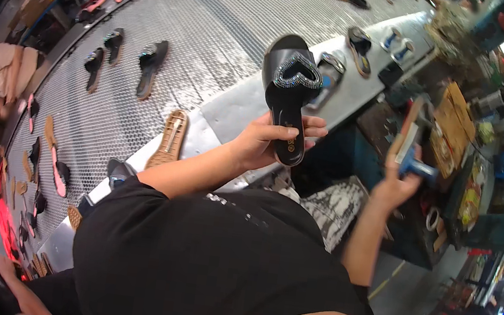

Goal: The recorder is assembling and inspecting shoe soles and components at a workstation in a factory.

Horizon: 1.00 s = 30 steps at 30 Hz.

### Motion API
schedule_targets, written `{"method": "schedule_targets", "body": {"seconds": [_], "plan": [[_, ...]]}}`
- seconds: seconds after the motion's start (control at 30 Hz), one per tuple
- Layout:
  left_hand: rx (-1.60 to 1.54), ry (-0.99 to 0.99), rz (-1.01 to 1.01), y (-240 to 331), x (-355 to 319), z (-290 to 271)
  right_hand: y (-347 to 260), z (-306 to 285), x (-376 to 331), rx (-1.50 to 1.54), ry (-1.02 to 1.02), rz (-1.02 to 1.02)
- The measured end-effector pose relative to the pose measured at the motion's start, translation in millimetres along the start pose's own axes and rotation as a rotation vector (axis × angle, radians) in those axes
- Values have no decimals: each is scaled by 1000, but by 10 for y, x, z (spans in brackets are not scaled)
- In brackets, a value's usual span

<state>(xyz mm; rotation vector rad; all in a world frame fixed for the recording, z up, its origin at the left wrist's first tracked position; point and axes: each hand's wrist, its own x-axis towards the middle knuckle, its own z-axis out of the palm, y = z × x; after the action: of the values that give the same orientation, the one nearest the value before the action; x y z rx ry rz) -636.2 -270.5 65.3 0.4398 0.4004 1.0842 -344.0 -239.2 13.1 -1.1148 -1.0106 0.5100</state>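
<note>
My left hand grips a black slide sandal by its heel end, thumb on the insole and toe pointing away. A glittering heart-shaped rhinestone ornament sits on its strap. Off to the right, my right hand is closed round a long pale-and-brown piece with a blue part. Motion blur hides its exact kind. Just behind the held sandal, another rhinestone sandal rests on the metal ledge.
A ridged conveyor belt carries several dark sandals. Beside my left forearm lies a tan sole. Two blue-and-white pieces sit at the ledge's far end. A brown cardboard piece is on the right-hand bench. Another person's arm shows at lower left.
</note>
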Motion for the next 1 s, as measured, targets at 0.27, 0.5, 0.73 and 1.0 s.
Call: {"method": "schedule_targets", "body": {"seconds": [0.27, 0.5, 0.73, 1.0], "plan": [[-21, 135, -6, 75, 297, -194, -760, 559, -536, 22, -629, -87], [335, 256, 151, 60, 438, -221, -849, 259, -960, 74, -863, -14], [582, -188, -74, -559, 162, 451, -1233, 294, -1010, -138, -482, -100], [725, -418, -273, -525, 222, -179, -1330, -209, 300, -632, -17, -179]]}}
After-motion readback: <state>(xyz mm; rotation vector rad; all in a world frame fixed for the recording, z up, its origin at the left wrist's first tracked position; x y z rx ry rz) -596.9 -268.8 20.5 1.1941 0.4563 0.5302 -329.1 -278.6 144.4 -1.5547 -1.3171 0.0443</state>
